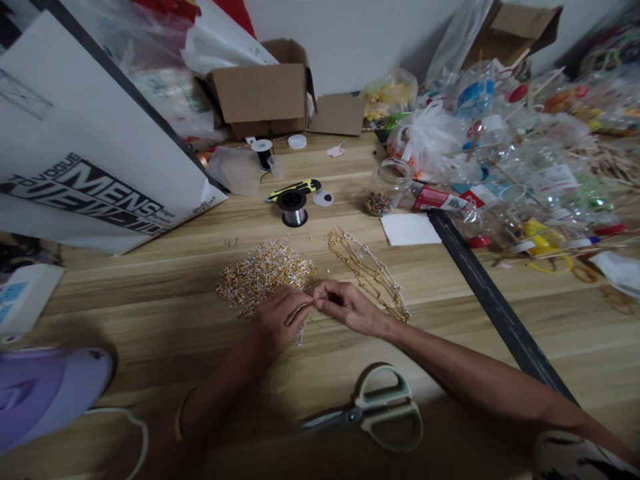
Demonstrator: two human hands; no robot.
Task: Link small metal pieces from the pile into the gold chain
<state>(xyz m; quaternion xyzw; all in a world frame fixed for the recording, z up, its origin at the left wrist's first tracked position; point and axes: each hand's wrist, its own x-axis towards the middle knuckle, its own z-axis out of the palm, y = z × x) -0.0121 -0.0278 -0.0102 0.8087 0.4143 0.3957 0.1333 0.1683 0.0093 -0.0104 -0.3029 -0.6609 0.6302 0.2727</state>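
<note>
Two hands (275,317) (353,308), wood-grain table (433,283), apparently pale wall (345,40)

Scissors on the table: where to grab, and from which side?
Probably best by the cream handle loops, coming from the person's right: the scissors lie flat, loops toward that side, metal blades pointing left.

L hand (277,320) & R hand (347,307) meet at front R of pile (265,273), fingertips tog.; short chain (300,335) also in front. Chains (370,272) R of pile; spool (293,212) & cutter (305,187) behind; scissors (367,404) in front, to R.
</note>
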